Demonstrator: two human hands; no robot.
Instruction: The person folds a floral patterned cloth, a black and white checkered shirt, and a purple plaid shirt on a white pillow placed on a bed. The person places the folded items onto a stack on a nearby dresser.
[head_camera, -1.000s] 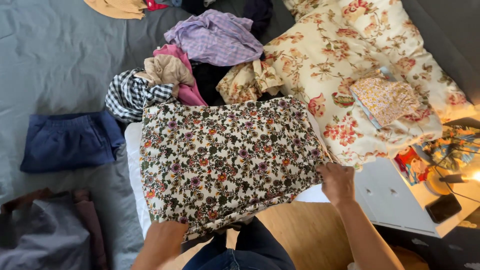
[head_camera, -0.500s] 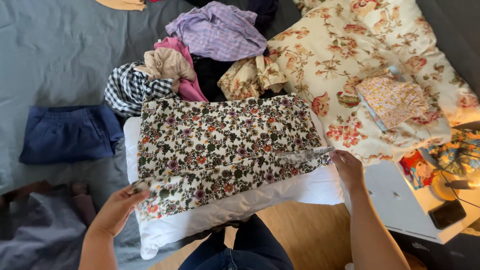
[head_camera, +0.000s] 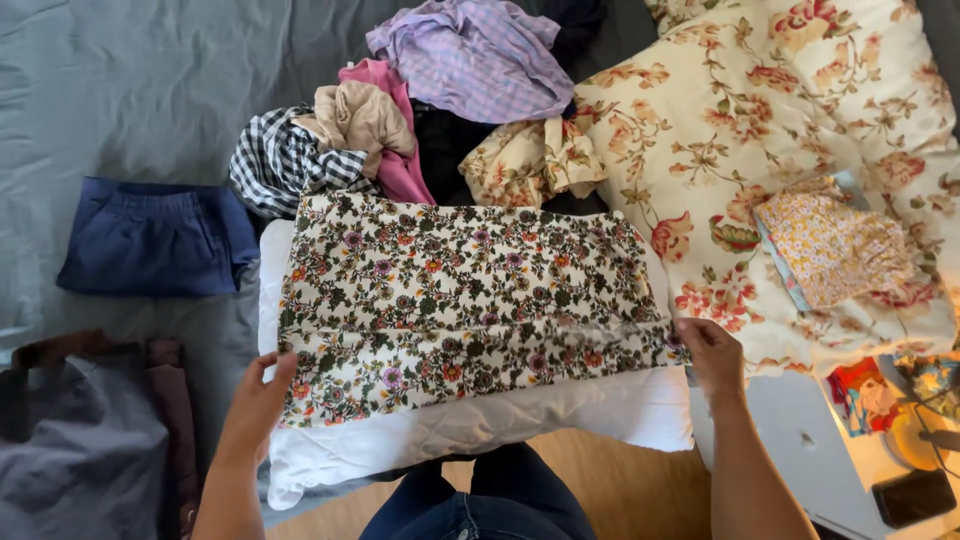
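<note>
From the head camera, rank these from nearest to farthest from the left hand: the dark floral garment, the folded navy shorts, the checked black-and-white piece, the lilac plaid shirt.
From the left hand:
1. Dark floral garment, touched at its lower left edge.
2. Folded navy shorts, up and to the left on the grey sheet.
3. Checked black-and-white piece, straight above, in the pile.
4. Lilac plaid shirt, far top, right of centre.

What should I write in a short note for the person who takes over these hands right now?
Left hand: grips the left edge of the floral garment.
Right hand: pinches its right edge.
The garment lies flat on the white pillow at the bed edge.
Done: lower part looks folded up once; navy folded piece lies on the left.
Left: finish this fold; clothes pile behind is unfolded.
</note>
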